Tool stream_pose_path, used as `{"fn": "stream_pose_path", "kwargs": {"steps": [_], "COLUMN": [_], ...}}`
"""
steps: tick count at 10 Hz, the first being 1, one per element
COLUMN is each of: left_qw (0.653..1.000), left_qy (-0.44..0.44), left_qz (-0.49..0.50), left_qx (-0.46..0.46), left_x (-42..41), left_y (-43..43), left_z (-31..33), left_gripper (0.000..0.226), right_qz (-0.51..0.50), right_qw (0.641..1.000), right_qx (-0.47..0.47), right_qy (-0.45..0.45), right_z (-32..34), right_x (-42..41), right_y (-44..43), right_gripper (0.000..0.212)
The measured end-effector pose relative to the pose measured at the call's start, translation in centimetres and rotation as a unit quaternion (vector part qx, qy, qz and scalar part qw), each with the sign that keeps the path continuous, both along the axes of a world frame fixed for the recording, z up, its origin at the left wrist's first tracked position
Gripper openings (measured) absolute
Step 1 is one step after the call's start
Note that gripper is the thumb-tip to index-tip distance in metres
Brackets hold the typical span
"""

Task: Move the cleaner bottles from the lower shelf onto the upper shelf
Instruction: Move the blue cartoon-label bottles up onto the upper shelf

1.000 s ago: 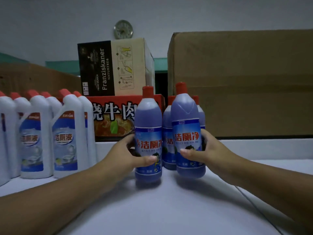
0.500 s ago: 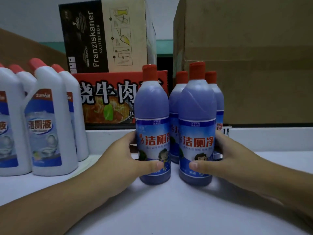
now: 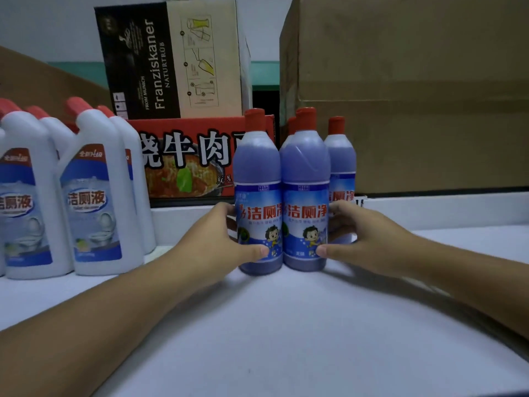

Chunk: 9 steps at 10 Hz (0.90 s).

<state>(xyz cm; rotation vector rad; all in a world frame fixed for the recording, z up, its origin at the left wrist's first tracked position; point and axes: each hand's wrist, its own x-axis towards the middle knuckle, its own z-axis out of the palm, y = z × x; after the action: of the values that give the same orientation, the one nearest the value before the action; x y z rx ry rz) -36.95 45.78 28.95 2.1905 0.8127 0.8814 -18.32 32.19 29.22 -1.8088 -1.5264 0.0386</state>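
Two blue cleaner bottles with red caps stand side by side on the white shelf (image 3: 286, 339). My left hand (image 3: 217, 247) grips the left blue bottle (image 3: 257, 173) low on its label. My right hand (image 3: 369, 239) grips the right blue bottle (image 3: 306, 173) the same way. Behind them stand two more blue bottles: one (image 3: 342, 161) shows at the right, the other is mostly hidden.
Several white cleaner bottles (image 3: 94, 202) with red caps stand in rows at the left. Behind the shelf's raised back edge sit a red noodle carton (image 3: 186, 161), a Franziskaner box (image 3: 171, 58) on top of it, and a large brown carton (image 3: 415, 96) at the right.
The two held bottles have slid back and together, now close against the rear bottles. The view has moved nearer.
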Motion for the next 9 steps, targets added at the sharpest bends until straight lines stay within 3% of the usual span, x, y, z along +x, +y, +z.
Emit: {"fn": "stream_pose_path", "kwargs": {"steps": [1,2,3,4,5,6,7,9], "left_qw": [0.998,0.976,0.983,0.947,0.9,0.92,0.919,0.915], "left_qy": [0.009,-0.087,-0.167,0.161,0.23,0.123,0.176,0.236], "left_qz": [0.049,0.096,-0.043,-0.277,-0.37,-0.368,-0.352,-0.326], "left_qx": [0.036,0.177,0.055,-0.016,0.03,0.058,0.023,-0.033], "left_x": [-1.3,-4.4,-6.4,-5.2,-2.9,-2.3,2.0,8.4], "left_y": [-1.5,-3.3,-6.0,-11.6,-18.5,-18.9,-19.7,-20.3], "left_z": [1.8,3.5,1.3,-5.9,-10.8,-16.1,-19.6,-24.6], "left_gripper": [0.071,0.054,0.056,0.04,0.026,0.012,0.012,0.022], "right_qz": [-0.011,-0.051,-0.078,-0.1,-0.125,-0.205,-0.271,-0.368], "right_qw": [0.996,0.993,0.996,0.991,0.951,0.921,0.926,0.912], "right_qx": [-0.049,-0.06,-0.036,0.08,0.275,0.32,0.245,0.078], "right_qy": [-0.077,-0.093,-0.026,0.027,0.07,0.081,0.092,0.161], "right_z": [1.6,3.2,2.4,-1.4,-6.3,-10.8,-14.6,-20.8], "right_x": [0.0,-0.4,-0.8,-2.0,-3.8,-4.0,-2.6,1.9], "right_y": [-1.5,-4.3,-8.7,-14.9,-21.1,-25.5,-28.2,-30.4], "right_gripper": [0.053,0.041,0.035,0.019,0.007,0.009,0.027,0.027]}}
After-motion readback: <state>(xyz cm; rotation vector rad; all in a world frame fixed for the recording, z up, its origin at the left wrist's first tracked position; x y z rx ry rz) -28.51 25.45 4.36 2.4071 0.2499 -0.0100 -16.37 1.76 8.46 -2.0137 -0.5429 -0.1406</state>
